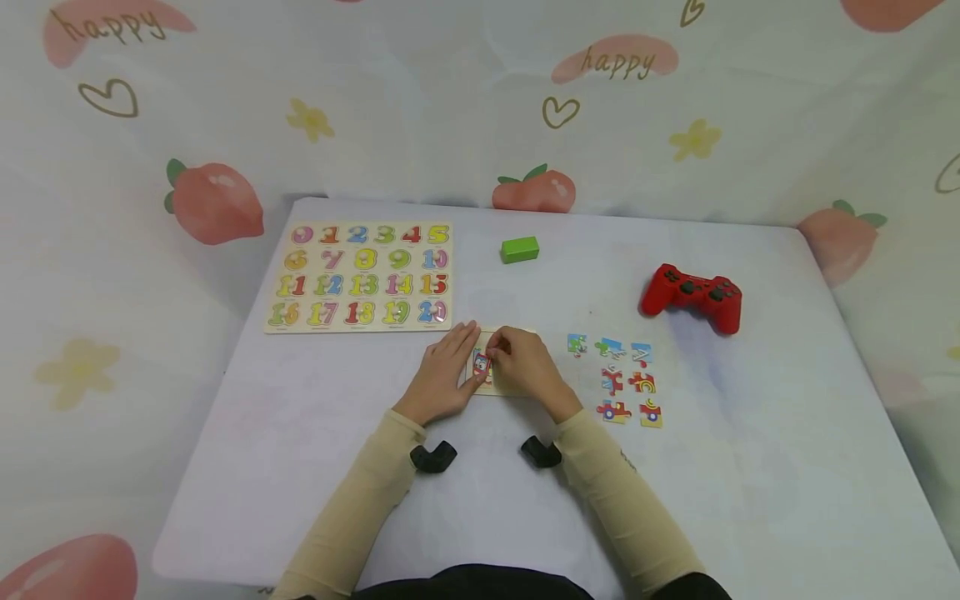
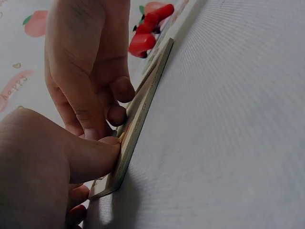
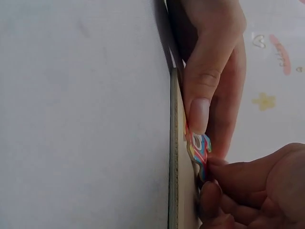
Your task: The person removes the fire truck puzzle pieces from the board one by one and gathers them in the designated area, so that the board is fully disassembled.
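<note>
My left hand (image 1: 444, 379) lies at the left side of a small wooden puzzle board (image 2: 138, 126), fingers straight and the thumb pressing down on the board's face. From the right, my right hand (image 1: 525, 365) reaches over the same board. Its thumb and fingertip pinch a small colourful jigsaw piece (image 3: 199, 145), which stands tilted up from the board in the right wrist view. The left thumb tip is right at this piece. Both hands cover much of the board.
Several loose jigsaw pieces (image 1: 613, 412) lie right of the hands. A number puzzle board (image 1: 381, 327) sits at the back left, a green block (image 1: 520, 250) behind the hands, and a red game controller (image 1: 697, 294) at the right. A patterned cloth (image 1: 420, 125) hangs behind the table.
</note>
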Demonstrator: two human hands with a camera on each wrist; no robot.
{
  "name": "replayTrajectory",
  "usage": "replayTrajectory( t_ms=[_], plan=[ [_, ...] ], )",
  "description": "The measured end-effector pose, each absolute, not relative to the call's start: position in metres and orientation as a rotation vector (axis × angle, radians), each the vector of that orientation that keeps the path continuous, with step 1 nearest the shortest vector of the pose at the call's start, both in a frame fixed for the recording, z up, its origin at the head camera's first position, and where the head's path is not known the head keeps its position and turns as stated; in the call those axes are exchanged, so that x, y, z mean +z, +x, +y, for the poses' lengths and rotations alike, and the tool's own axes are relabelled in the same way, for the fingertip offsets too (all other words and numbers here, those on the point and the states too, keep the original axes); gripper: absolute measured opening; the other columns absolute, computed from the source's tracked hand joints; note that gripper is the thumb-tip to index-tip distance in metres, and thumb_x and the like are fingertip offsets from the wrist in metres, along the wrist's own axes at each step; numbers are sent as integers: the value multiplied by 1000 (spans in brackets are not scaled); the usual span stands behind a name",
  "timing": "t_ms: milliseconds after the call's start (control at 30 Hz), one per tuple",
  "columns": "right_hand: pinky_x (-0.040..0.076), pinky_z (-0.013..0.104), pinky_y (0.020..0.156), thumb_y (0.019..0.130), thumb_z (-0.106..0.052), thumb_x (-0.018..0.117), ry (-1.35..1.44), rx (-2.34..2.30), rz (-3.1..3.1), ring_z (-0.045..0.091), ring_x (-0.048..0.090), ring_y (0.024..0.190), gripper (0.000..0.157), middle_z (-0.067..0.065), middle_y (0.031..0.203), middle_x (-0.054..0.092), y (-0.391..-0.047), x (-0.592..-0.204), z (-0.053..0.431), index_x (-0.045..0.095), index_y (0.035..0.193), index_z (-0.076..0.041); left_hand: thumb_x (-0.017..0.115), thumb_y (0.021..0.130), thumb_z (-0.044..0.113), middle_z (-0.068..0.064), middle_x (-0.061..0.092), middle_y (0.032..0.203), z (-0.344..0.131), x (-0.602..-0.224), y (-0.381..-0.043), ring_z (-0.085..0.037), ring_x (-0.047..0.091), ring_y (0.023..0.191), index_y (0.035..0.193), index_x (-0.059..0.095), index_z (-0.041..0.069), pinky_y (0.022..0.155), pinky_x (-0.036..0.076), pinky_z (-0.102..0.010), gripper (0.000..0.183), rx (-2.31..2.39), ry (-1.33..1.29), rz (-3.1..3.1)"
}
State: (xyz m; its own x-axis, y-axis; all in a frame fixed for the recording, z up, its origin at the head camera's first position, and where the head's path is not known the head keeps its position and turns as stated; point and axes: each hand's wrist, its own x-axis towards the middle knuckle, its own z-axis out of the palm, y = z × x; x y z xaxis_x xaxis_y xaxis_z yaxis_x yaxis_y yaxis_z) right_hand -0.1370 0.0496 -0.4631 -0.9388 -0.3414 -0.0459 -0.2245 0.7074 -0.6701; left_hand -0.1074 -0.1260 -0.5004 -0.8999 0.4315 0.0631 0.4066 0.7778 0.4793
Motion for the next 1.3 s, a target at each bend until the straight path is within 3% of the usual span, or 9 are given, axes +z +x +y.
replayTrajectory(
  t_ms=[800, 1033, 1300],
  plan=[
    [45, 28, 68, 87, -7, 65, -358, -1041, 2695, 16, 55, 71, 4, 4, 78, 65, -147, -457, 55, 66, 83, -5, 51, 95, 40, -6, 22, 159, -125, -500, -107, -22, 16, 147, 152, 24, 8, 111, 27, -49, 71, 759, 657, 2903],
    [42, 27, 59, 90, -10, 61, -224, -1035, 2686, 18, 53, 69, 6, 5, 80, 65, -139, -444, 95, 65, 87, -6, 50, 95, 40, -6, 22, 159, -124, -499, -107, -23, 16, 147, 152, 24, 8, 111, 27, -49, 70, 753, 660, 2899],
    [44, 29, 64, 91, -13, 64, -229, -917, 2664, 20, 56, 76, 9, 8, 87, 66, -129, -435, 153, 65, 91, -4, 52, 95, 36, -8, 23, 158, -126, -497, -107, -24, 17, 147, 151, 26, 4, 109, 28, -49, 69, 740, 686, 2912]
  ],
)
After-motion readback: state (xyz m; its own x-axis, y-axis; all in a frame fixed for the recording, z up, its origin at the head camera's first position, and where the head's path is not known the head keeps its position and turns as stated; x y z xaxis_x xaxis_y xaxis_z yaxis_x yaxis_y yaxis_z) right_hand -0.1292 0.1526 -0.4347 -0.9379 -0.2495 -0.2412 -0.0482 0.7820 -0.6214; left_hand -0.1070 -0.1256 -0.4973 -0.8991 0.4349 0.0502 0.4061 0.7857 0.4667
